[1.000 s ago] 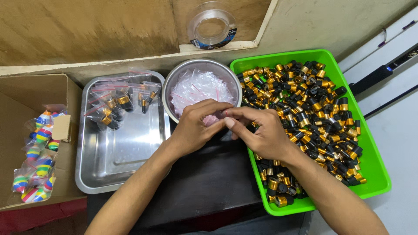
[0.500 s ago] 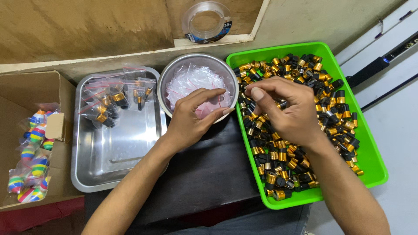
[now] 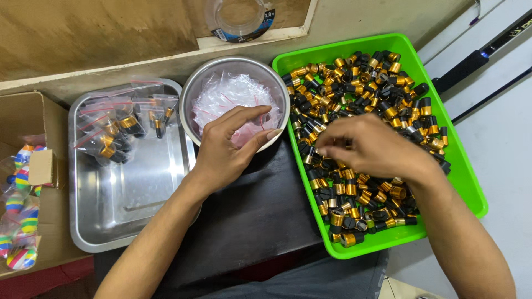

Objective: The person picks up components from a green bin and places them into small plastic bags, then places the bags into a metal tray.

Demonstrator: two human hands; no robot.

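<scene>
Cardboard box (image 3: 22, 119) at the far left holds small bright striped items in clear bags. Next, a steel tray (image 3: 119, 213) carries only a few sealed clear bags (image 3: 113, 135) of black-and-gold parts in its top corner, so most of the packing looks undone. The left hand (image 3: 227, 149) reaches over the steel bowl (image 3: 191, 97) of empty clear bags (image 3: 233, 99), fingers spread and loosely open, pinching nothing I can make out. The right hand (image 3: 374, 149) lies palm-down on the heap of black-and-gold parts (image 3: 354, 88) filling the green tray (image 3: 471, 188); its fingertips are blurred, so whether they grip a part I cannot tell.
</scene>
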